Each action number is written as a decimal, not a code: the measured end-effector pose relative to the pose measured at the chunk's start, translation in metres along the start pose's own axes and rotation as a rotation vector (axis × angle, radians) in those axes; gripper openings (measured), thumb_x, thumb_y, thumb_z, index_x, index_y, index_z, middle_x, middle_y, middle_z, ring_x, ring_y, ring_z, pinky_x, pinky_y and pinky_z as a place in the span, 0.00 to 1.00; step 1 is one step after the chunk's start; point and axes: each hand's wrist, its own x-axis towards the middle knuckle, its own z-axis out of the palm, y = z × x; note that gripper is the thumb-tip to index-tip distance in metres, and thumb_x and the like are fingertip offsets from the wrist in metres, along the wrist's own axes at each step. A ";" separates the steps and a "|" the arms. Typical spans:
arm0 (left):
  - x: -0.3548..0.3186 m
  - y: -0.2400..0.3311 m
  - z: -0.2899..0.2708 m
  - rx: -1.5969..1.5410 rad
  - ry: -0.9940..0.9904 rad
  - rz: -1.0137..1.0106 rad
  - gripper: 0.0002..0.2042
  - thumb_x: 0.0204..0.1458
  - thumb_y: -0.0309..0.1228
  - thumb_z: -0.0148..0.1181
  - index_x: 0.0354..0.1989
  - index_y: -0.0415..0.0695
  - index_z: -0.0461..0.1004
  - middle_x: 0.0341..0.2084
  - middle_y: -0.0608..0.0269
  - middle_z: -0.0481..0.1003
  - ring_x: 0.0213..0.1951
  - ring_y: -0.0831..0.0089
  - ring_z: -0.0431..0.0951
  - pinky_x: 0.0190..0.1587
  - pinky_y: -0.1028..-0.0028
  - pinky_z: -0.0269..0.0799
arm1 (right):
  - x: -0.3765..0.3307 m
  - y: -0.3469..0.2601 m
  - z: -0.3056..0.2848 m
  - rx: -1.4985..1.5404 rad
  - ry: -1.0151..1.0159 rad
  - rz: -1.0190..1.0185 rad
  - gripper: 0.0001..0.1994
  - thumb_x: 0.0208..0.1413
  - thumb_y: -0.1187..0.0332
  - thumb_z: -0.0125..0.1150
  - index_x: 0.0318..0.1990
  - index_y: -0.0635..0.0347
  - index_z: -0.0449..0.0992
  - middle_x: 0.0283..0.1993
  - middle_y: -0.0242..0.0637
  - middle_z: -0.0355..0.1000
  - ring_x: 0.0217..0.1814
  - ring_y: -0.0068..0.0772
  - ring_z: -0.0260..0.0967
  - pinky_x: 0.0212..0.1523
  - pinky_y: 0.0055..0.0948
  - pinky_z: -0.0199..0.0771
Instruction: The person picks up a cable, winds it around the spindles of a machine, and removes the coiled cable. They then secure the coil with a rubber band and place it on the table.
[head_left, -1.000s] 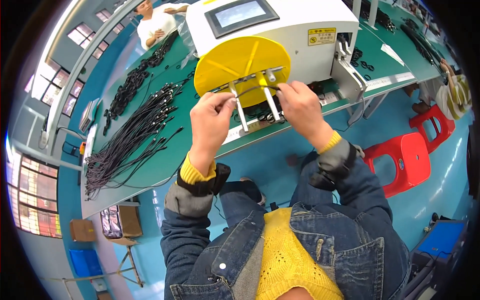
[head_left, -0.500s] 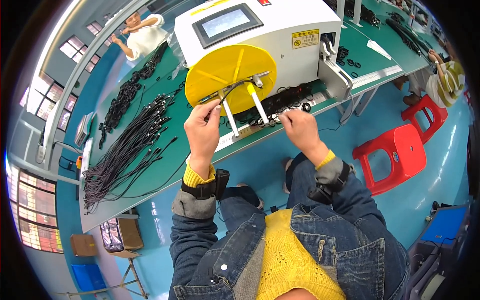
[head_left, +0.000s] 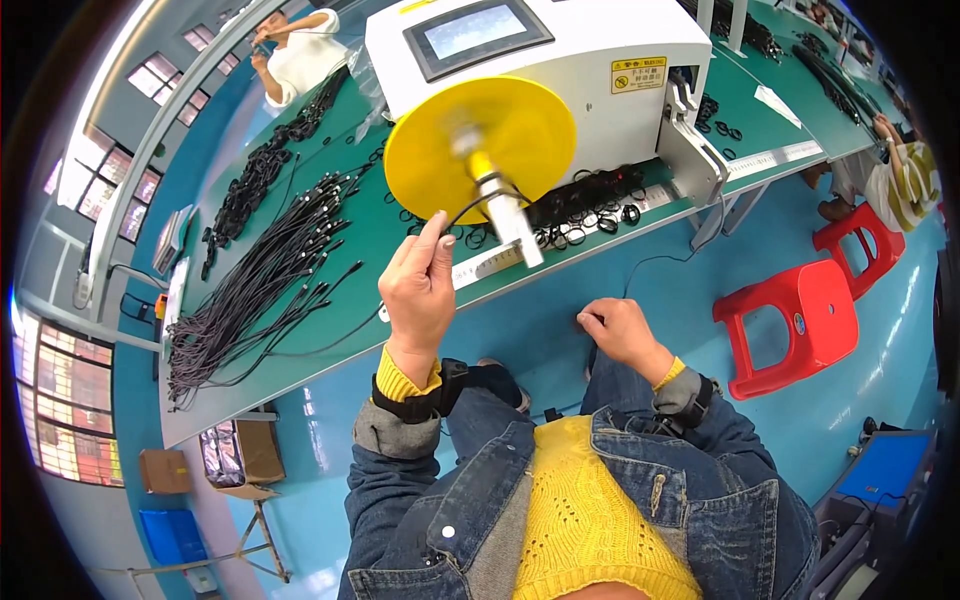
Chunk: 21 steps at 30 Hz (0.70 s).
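My left hand [head_left: 420, 295] pinches a black cable [head_left: 470, 207] between thumb and forefinger, in front of the winding machine [head_left: 600, 120]. From there the cable runs up to white posts [head_left: 512, 225] on a yellow disc [head_left: 540, 120], and it curls round them. Motion smears the disc and posts. The cable's other part trails down over the table toward a bundle of black cables [head_left: 260, 270]. Lower and to the right, my right hand [head_left: 627, 337] is closed, off the table's front edge; its curled fingers hide whatever they may hold.
Coiled black cables [head_left: 600, 195] lie under the machine beside a metal ruler [head_left: 655, 198]. More coils [head_left: 250, 200] line the green table's left side. Red stools [head_left: 800, 325] stand on the right. A person in white [head_left: 305, 55] is at far left, another in stripes [head_left: 905, 185] at right.
The disc has turned, and its ribs and posts now blur. My right hand has dropped down, away from the table edge. The left hand keeps its pinch on the cable. The view has shifted slightly.
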 end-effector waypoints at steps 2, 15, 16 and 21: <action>-0.002 0.002 0.003 -0.014 -0.026 0.001 0.10 0.50 0.24 0.56 0.41 0.38 0.73 0.17 0.59 0.68 0.18 0.72 0.67 0.22 0.76 0.63 | 0.001 0.001 0.000 -0.004 -0.019 0.012 0.08 0.46 0.68 0.56 0.27 0.63 0.76 0.25 0.46 0.72 0.27 0.46 0.70 0.28 0.35 0.69; -0.008 0.019 0.021 -0.110 0.023 0.039 0.15 0.51 0.22 0.52 0.48 0.36 0.67 0.22 0.55 0.70 0.21 0.66 0.70 0.25 0.72 0.67 | 0.005 0.003 0.001 -0.002 -0.111 0.016 0.08 0.47 0.68 0.54 0.26 0.63 0.76 0.25 0.45 0.71 0.28 0.47 0.70 0.29 0.35 0.69; -0.003 0.022 0.020 -0.028 -0.007 0.091 0.16 0.50 0.22 0.52 0.49 0.36 0.67 0.23 0.54 0.70 0.22 0.65 0.70 0.26 0.71 0.67 | 0.006 0.003 -0.001 0.001 -0.092 -0.012 0.08 0.47 0.68 0.54 0.26 0.63 0.75 0.25 0.45 0.71 0.28 0.47 0.69 0.29 0.35 0.69; 0.020 0.044 0.015 0.287 -0.186 0.201 0.18 0.48 0.23 0.53 0.49 0.34 0.65 0.29 0.52 0.68 0.24 0.60 0.72 0.27 0.68 0.69 | 0.035 -0.043 -0.030 0.153 0.242 -0.195 0.06 0.45 0.71 0.58 0.31 0.64 0.74 0.25 0.42 0.70 0.24 0.42 0.68 0.27 0.32 0.68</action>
